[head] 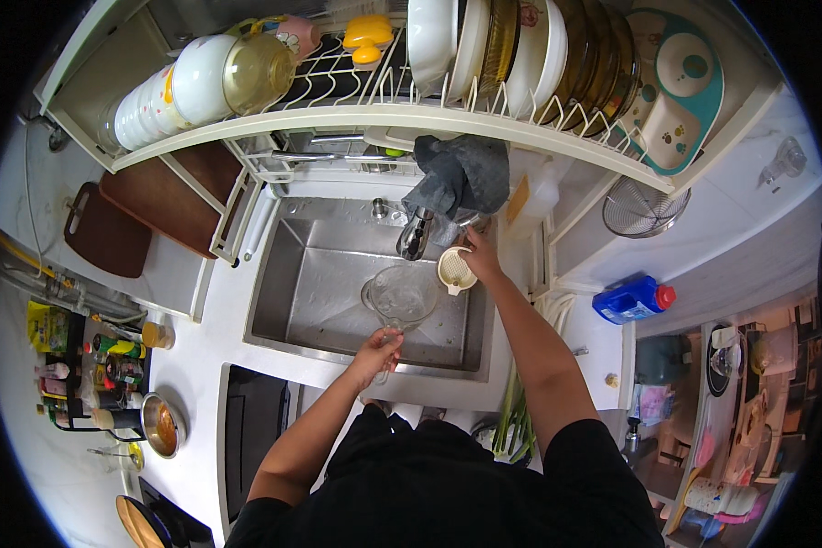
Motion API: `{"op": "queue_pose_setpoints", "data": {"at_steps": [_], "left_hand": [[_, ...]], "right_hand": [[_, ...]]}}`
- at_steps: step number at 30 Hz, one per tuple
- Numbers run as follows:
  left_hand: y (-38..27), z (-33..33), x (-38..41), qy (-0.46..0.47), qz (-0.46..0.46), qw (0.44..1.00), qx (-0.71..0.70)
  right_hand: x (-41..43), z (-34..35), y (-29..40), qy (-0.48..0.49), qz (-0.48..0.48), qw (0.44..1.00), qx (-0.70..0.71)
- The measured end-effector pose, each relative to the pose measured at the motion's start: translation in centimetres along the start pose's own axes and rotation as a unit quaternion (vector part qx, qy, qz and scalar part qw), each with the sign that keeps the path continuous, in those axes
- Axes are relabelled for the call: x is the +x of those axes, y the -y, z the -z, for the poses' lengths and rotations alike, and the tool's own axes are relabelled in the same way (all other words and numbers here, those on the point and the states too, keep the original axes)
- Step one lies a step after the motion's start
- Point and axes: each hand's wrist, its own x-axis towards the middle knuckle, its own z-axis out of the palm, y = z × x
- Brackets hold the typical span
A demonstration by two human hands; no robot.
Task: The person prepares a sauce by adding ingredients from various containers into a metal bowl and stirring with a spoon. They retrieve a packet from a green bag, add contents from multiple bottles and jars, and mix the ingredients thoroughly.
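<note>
My left hand (377,356) grips the handle of a clear pitcher (404,294), whose round mouth faces up over the stainless steel sink (329,274). To its right, my right hand (481,259) holds a small cream strainer (456,271) by its rim. The forefinger of that hand reaches up beside the base of the chrome faucet (416,236); whether it touches the faucet lever is unclear. A dark grey cloth (462,175) drapes over the faucet's upper part and hides it. Whether water runs from the spout cannot be told.
Overhead, a white wire dish rack (356,120) holds bowls and plates. Brown cutting boards (106,233) stand at left. A metal bowl (161,425) and bottled seasonings (116,370) occupy the left counter. A blue jug (630,300) is at right, with green onions (514,425) below.
</note>
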Motion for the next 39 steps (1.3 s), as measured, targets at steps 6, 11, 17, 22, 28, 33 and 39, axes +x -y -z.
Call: {"op": "queue_pose_setpoints", "data": {"at_steps": [6, 11, 17, 22, 28, 33, 39], "left_hand": [[0.3, 0.3, 0.4, -0.011, 0.010, 1.000, -0.013], [0.9, 0.6, 1.0, -0.019, 0.018, 1.000, -0.011], [1.5, 1.2, 0.6, -0.039, 0.041, 0.998, 0.003], [1.1, 0.1, 1.5, -0.003, 0.031, 1.000, -0.002], [0.5, -0.1, 0.6, -0.026, 0.035, 0.999, -0.007], [1.6, 0.5, 1.6, -0.013, 0.015, 1.000, -0.014], [1.7, 0.4, 1.6, -0.029, 0.020, 0.999, -0.022]], "right_hand": [[-0.8, 0.0, 1.1, -0.023, 0.016, 1.000, -0.002], [-1.1, 0.0, 1.2, -0.053, 0.022, 0.997, -0.046], [0.6, -0.4, 3.3, -0.051, -0.027, 0.979, -0.197], [4.5, -0.5, -0.4, -0.052, 0.004, 0.914, -0.402], [4.4, -1.8, 1.0, -0.003, -0.017, 0.908, -0.419], [4.0, -0.8, 2.5, 0.012, -0.049, 0.916, -0.397], [3.7, -0.5, 2.7, 0.057, -0.219, 0.971, -0.076]]}}
